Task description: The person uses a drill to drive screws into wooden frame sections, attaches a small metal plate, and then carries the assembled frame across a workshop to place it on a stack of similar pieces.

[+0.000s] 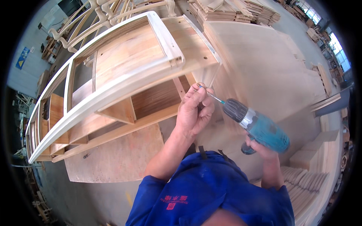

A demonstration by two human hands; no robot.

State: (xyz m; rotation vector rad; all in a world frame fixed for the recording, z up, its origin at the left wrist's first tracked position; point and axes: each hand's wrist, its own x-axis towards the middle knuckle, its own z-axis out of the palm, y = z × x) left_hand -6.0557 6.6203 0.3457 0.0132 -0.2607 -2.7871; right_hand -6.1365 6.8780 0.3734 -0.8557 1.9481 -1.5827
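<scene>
My right hand grips the handle of a teal and black cordless drill, tilted up toward the left. A long thin screwdriver bit sticks out of its chuck. At the bit's tip, my left hand has thumb and fingers pinched on a small brass-coloured screw; the fingers partly hide it. Both hands are just beside the near right corner of a wooden cabinet frame, which has a curved pale rim, open compartments and a few holes in its end panel. Neither the bit nor the screw visibly touches the wood.
The cabinet rests on a flat board. A large stack of wooden sheets stands right of it, with more boards piled behind. Curved chair-like frames are at the far left. Shaped wooden slats lie near my right elbow.
</scene>
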